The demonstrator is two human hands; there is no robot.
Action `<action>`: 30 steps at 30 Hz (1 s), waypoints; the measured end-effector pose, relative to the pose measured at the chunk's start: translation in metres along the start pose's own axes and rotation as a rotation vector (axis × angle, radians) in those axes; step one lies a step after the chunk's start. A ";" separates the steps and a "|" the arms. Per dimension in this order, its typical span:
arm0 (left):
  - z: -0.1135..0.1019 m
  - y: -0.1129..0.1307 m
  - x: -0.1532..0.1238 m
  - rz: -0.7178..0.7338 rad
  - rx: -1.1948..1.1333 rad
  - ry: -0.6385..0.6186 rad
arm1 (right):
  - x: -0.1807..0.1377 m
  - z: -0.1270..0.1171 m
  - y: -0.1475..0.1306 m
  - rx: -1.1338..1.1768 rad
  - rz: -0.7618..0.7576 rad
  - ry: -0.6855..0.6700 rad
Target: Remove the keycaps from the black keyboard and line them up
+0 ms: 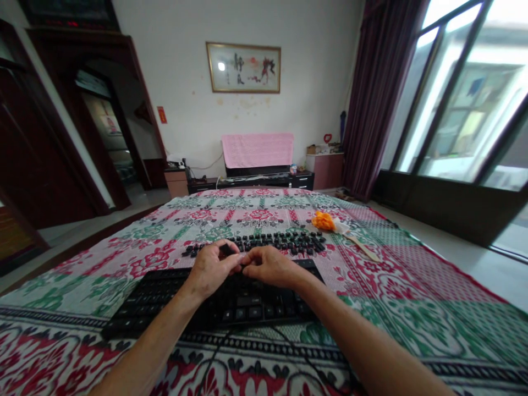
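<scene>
A black keyboard [165, 286] lies on the patterned bedspread, with keys in place at its left side and front edge; my forearms and hands cover part of it. Above its back edge, my left hand [210, 269] is closed, with a small black piece [226, 250] showing between thumb and fingers. My right hand [268, 267] meets it at the fingertips in a pinch; what lies between those fingertips is too small to make out. Just behind both hands, many loose black keycaps [289, 242] are spread in rows on the cloth.
Right of the keycaps lie a crumpled orange cloth [324, 221] and a light wooden stick-like handle [365, 247]. A dark cable [289, 341] runs from the keyboard toward me over the bedspread [396, 330]. Beyond stands a low cabinet with a pink towel [258, 150] draped above it.
</scene>
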State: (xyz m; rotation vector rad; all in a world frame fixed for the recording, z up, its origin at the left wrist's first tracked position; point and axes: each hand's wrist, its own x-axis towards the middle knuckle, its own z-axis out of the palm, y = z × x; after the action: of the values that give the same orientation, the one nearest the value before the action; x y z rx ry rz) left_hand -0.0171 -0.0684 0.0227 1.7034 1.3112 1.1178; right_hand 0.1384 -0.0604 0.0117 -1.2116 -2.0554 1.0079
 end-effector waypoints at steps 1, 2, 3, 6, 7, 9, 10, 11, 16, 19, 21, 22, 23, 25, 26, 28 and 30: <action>0.001 0.000 0.000 0.037 0.026 0.032 | 0.000 0.000 -0.002 -0.001 0.032 0.026; 0.002 0.000 0.000 0.073 0.054 0.074 | 0.001 0.000 -0.004 -0.004 0.052 0.050; 0.003 -0.001 0.001 0.101 0.078 0.121 | 0.001 -0.001 -0.006 -0.006 0.063 0.066; 0.003 -0.004 0.004 0.110 0.101 0.227 | 0.004 -0.011 -0.004 -0.056 0.059 0.102; 0.002 -0.005 0.005 0.095 0.090 0.243 | 0.005 -0.017 0.000 -0.097 0.054 0.125; 0.000 -0.009 0.007 0.074 0.066 0.242 | 0.005 -0.033 0.009 -0.236 0.059 0.237; -0.001 -0.010 0.008 0.072 0.062 0.230 | 0.005 -0.042 0.015 -0.299 0.081 0.287; -0.001 -0.011 0.008 0.072 0.064 0.217 | 0.004 -0.050 0.021 -0.343 0.118 0.317; 0.002 -0.010 0.007 0.069 0.098 0.172 | 0.000 -0.073 0.043 -0.592 0.239 0.307; 0.003 -0.009 0.006 0.050 0.082 0.161 | 0.000 -0.069 0.048 -0.687 0.208 0.252; 0.003 -0.009 0.006 0.032 0.066 0.156 | 0.001 -0.066 0.049 -0.712 0.186 0.228; 0.003 -0.009 0.006 0.028 0.061 0.157 | 0.001 -0.064 0.049 -0.717 0.188 0.220; 0.003 -0.009 0.006 0.025 0.058 0.155 | 0.001 -0.063 0.050 -0.720 0.202 0.210; 0.003 -0.009 0.005 0.022 0.054 0.151 | 0.001 -0.063 0.051 -0.724 0.239 0.196; 0.004 -0.009 0.005 0.021 0.054 0.147 | 0.002 -0.063 0.052 -0.725 0.252 0.193; 0.004 -0.008 0.004 0.017 0.056 0.136 | 0.002 -0.064 0.053 -0.722 0.277 0.185; 0.005 -0.007 0.004 0.017 0.053 0.126 | 0.002 -0.065 0.052 -0.706 0.298 0.173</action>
State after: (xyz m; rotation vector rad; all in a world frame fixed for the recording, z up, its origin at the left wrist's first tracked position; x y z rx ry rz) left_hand -0.0147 -0.0634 0.0158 1.7078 1.4177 1.2277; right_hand 0.2120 -0.0210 0.0068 -1.9190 -2.1968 0.2497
